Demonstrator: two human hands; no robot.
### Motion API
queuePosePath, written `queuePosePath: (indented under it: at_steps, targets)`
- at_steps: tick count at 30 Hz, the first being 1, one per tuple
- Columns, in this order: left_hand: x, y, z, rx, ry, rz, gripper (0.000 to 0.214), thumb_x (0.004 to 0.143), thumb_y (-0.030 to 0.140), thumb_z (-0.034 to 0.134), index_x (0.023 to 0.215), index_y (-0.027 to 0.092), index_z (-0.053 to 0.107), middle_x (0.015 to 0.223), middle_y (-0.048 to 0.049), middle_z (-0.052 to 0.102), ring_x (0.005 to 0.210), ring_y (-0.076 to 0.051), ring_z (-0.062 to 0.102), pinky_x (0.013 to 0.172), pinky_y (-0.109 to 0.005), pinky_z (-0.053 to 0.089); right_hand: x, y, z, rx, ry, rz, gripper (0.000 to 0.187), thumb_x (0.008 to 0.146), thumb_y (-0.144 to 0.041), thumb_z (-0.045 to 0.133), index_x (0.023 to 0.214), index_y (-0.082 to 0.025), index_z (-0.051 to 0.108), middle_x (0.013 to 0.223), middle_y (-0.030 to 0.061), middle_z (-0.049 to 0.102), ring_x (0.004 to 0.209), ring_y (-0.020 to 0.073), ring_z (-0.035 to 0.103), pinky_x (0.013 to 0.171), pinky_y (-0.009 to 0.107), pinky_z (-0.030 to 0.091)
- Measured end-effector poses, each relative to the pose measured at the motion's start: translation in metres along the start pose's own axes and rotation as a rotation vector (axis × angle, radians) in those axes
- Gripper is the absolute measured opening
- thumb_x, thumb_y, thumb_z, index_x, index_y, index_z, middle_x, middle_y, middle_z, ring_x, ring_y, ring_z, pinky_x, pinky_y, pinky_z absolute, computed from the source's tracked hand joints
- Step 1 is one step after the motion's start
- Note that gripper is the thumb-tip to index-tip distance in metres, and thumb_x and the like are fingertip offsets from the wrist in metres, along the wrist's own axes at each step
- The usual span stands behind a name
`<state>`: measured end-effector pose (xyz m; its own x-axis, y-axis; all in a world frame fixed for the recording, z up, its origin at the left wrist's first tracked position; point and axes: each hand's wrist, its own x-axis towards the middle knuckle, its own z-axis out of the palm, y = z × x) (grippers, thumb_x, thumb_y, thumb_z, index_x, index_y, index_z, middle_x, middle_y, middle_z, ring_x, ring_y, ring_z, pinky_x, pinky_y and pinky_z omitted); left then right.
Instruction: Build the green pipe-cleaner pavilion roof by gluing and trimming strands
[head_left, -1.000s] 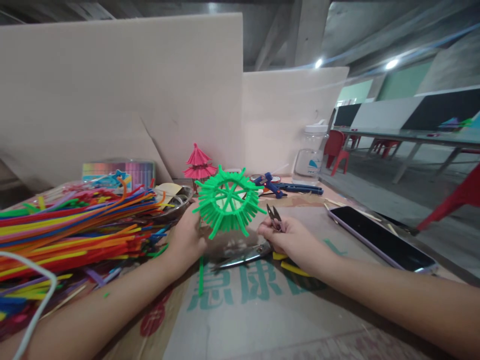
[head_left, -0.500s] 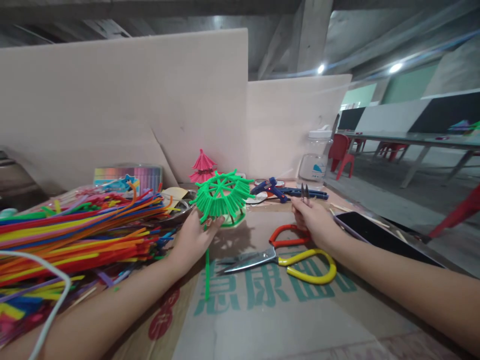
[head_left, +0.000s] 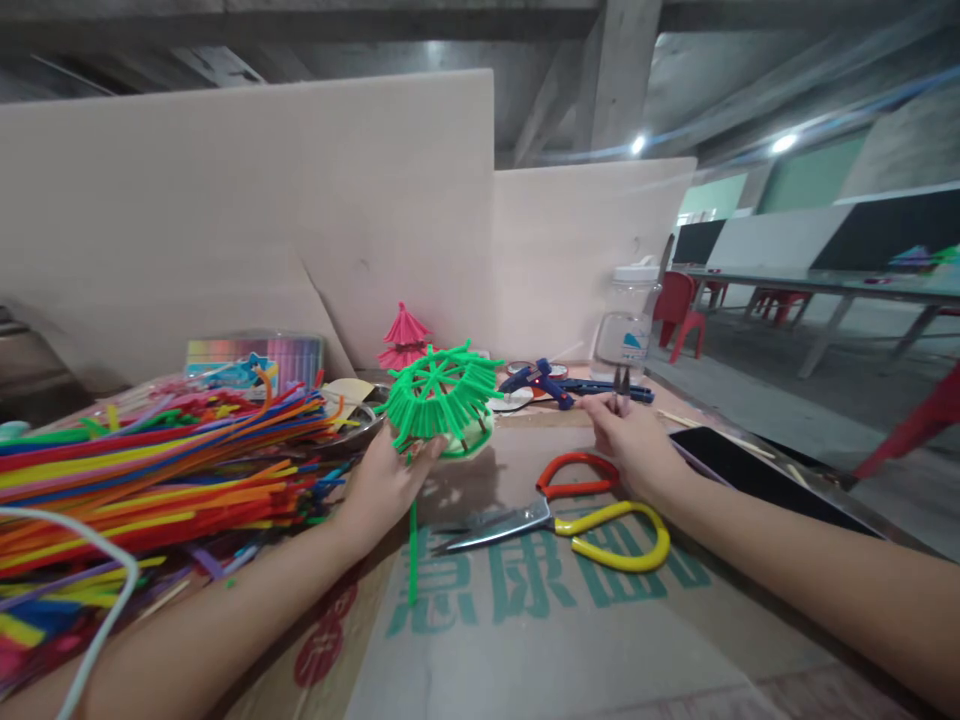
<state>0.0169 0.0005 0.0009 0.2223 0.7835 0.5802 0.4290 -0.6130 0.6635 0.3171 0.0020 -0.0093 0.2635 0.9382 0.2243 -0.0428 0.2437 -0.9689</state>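
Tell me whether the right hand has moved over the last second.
Yes. The right hand went from over the scissors' handles to beyond them, nearer the blue glue gun.

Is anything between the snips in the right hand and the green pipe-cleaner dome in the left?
Nothing visible. Only bare cardboard parts the snips in the right hand from the green pipe-cleaner dome in the left hand; the glue gun lies behind that gap, the scissors nearer the camera.

Both forearms reach forward, the left hand [head_left: 386, 475] cupped with fingers curled upward, the right hand [head_left: 634, 440] pinched closed.
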Motion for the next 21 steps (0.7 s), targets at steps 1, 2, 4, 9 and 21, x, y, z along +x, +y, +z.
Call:
queuePosePath:
  at_steps: [1,2,4,9,21]
  targets:
    - [0.0,0.0,0.0,0.003,-0.006,0.003,0.046,0.092,0.045,0.057,0.127,0.016,0.057,0.123,-0.0127,0.068,0.12,-0.028,0.06,0.107,-0.041,0.042,-0.006,-0.003,0.003,-0.037,-0.026,-0.005,0.04,0.07,-0.054,0.074,0.074,-0.021,0.053,0.049,-0.0105,0.033,0.04,0.0068,0.026,0.038,0.021,0.021]
    - [0.0,0.001,0.0,0.01,-0.008,0.01,0.046,0.091,0.045,0.058,0.127,0.016,0.057,0.121,-0.0123,0.069,0.119,-0.027,0.061,0.107,-0.041,0.042,-0.012,-0.007,0.007,-0.094,-0.065,-0.009,0.04,0.07,-0.054,0.074,0.071,-0.021,0.053,0.051,-0.0089,0.036,0.042,0.0076,0.03,0.039,0.022,0.025]
    - [-0.001,0.005,0.001,0.023,-0.018,0.025,0.046,0.091,0.046,0.058,0.126,0.017,0.058,0.116,-0.0113,0.071,0.117,-0.027,0.061,0.108,-0.042,0.041,-0.024,-0.015,0.014,-0.207,-0.148,-0.035,0.038,0.073,-0.055,0.072,0.069,-0.021,0.053,0.056,-0.0061,0.042,0.047,0.0098,0.038,0.044,0.024,0.034]
    - [-0.003,0.022,0.005,-0.05,-0.08,-0.032,0.045,0.089,0.049,0.059,0.118,0.016,0.06,0.104,-0.0104,0.073,0.107,-0.028,0.066,0.103,-0.042,0.046,-0.044,-0.03,0.025,-0.309,-0.259,-0.168,0.03,0.08,-0.05,0.063,0.079,-0.02,0.066,0.063,-0.0027,0.048,0.055,0.013,0.043,0.052,0.026,0.036]
    - [-0.012,0.04,0.012,-0.145,-0.178,-0.181,0.035,0.085,0.053,0.062,0.089,0.017,0.062,0.073,-0.0046,0.069,0.063,-0.02,0.066,0.057,-0.028,0.054,-0.058,-0.038,0.033,-0.224,-0.296,-0.066,0.027,0.081,-0.043,0.063,0.089,-0.018,0.07,0.061,-0.0042,0.046,0.054,0.0112,0.039,0.053,0.026,0.034]
